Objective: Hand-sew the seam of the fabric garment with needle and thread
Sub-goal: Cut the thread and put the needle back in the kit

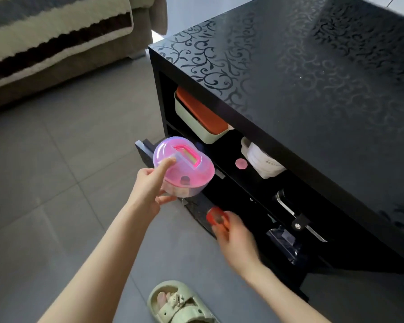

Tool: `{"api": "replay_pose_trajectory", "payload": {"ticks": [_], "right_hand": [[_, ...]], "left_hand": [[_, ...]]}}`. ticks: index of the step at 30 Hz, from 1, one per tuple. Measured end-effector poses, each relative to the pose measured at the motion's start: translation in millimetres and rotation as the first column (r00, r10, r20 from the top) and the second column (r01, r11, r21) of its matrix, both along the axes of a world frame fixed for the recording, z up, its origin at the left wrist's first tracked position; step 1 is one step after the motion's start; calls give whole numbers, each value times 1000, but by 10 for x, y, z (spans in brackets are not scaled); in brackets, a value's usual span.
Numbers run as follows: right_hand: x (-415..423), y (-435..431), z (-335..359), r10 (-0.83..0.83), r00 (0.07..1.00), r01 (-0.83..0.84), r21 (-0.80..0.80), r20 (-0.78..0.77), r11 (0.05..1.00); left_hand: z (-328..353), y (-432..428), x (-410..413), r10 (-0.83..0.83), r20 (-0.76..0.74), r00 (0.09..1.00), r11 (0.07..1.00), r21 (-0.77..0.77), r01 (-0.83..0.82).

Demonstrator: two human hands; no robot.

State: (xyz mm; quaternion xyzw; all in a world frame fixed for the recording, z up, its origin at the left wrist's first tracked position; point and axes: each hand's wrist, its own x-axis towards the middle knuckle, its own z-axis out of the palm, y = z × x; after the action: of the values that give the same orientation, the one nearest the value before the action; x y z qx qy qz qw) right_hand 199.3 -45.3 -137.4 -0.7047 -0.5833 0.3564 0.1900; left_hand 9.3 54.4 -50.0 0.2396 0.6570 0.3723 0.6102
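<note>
Box (pixel 184 167), red object (pixel 216 216) beside table (pixel 266 131) edge

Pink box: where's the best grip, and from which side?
Probably the handle on the lid of the pink box, coming from above and the right. The lid faces up, the handle's opening is free, and the left hand covers the box's left edge and underside.

See-through pink-lilac box (pixel 184 166) w/ brighter pink handle. Translucent small red item (pixel 216 216). Black counter (pixel 313 78), glossy scroll-vine pattern on top. Pale green tub (pixel 196 120) w/ orange-brown lid. Pink disc (pixel 241 164); white pouch (pixel 264 164). Grey tiled floor (pixel 56 159). Sofa throw (pixel 44 38): cream, grey & dk brown jagged stripes. Pale green sandal (pixel 180 304).
</note>
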Motion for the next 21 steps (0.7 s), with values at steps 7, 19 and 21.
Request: {"api": "replay_pose_trajectory", "payload": {"ticks": [7,19,21], "right_hand": [[548,165,-292,-125,976,184,-362,180,914],[516,134,-769,23,954,143,-522,300,841],[535,128,-769,-73,959,196,-456,275,868]], "left_hand": [[-331,81,276,-153,-118,981,988,-9,153],[-1065,349,531,-575,-220,788,817,-214,536],[-1097,355,455,-657,-219,722,752,-255,608]]}}
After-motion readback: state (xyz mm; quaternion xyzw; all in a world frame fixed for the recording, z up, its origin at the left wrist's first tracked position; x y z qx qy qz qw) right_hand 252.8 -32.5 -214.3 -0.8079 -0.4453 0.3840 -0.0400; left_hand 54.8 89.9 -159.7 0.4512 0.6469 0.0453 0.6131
